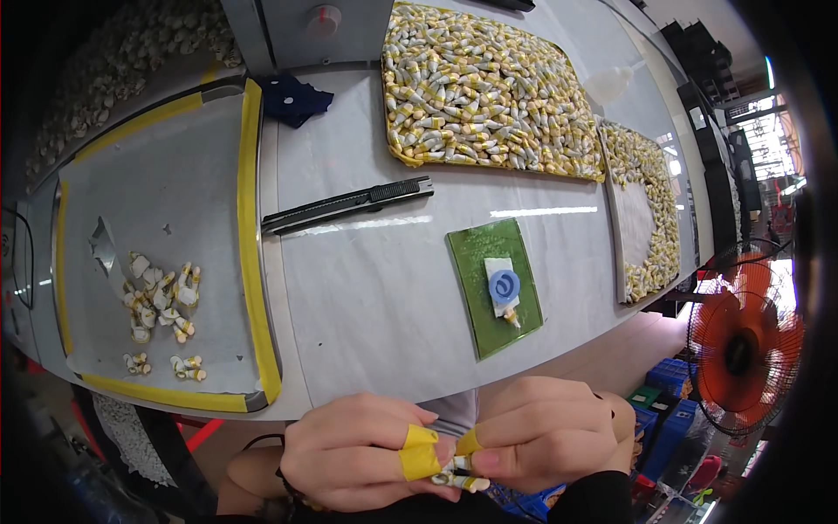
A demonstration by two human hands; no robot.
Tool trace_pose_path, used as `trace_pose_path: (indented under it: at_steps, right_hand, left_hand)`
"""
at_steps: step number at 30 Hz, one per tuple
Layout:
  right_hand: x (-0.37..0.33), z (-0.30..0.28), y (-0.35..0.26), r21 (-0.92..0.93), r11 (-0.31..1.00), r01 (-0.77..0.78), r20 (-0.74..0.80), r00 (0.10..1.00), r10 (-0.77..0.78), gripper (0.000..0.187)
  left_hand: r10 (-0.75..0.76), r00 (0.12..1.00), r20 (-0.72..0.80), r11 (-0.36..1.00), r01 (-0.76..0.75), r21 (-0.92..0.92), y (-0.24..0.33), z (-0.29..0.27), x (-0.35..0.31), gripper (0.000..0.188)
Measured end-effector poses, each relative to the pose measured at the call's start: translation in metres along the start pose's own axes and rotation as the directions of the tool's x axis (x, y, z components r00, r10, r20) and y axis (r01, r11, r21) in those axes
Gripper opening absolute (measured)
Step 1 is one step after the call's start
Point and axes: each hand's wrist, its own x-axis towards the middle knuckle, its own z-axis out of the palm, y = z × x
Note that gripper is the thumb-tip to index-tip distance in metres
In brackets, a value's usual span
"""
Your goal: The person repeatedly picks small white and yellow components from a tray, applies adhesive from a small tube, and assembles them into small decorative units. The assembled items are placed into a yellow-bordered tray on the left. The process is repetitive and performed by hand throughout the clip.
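My left hand and my right hand meet at the table's near edge. Both are closed, pinching a small white-and-yellow moulded piece with rounded ends between thumbs and fingers. Yellow tape wraps fingertips on both hands. Fingers partly hide the piece, so its full shape cannot be made out. Just beyond my hands lies a green glass-like plate. On it sit a white pad, a blue ring-shaped part and one more small yellow-and-white piece.
At left, a tray edged in yellow tape holds several similar pieces. A black utility knife lies mid-table. Two trays of small pieces stand behind. A dark cloth rests near a grey box; an orange fan stands right.
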Motion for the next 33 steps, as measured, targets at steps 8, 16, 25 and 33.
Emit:
trace_pose_path:
  at_steps: [8, 16, 25, 33]
  right_hand:
    - [0.013, -0.002, 0.005, 0.120, 0.990, 0.072, 0.078, 0.994, -0.081, 0.021]
    - [0.008, 0.000, -0.002, 0.002, 1.000, 0.023, -0.003, 1.000, -0.023, 0.024]
    - [0.003, -0.001, 0.004, 0.076, 0.997, 0.033, 0.025, 0.999, -0.035, 0.021]
    - [0.019, -0.006, 0.020, 0.303, 0.953, 0.000, 0.120, 0.992, -0.038, 0.013]
  left_hand:
    - [0.069, 0.995, -0.075, 0.997, -0.070, -0.012, 0.002, 0.000, 0.003, 0.026]
    - [0.015, 0.999, 0.043, 1.000, -0.016, 0.017, 0.001, -0.001, 0.009, 0.028]
    - [-0.023, 0.997, -0.067, 0.993, 0.030, 0.117, 0.000, 0.000, 0.001, 0.033]
    - [-0.518, 0.842, 0.154, 0.580, 0.478, -0.659, 0.001, -0.001, -0.004, 0.032]
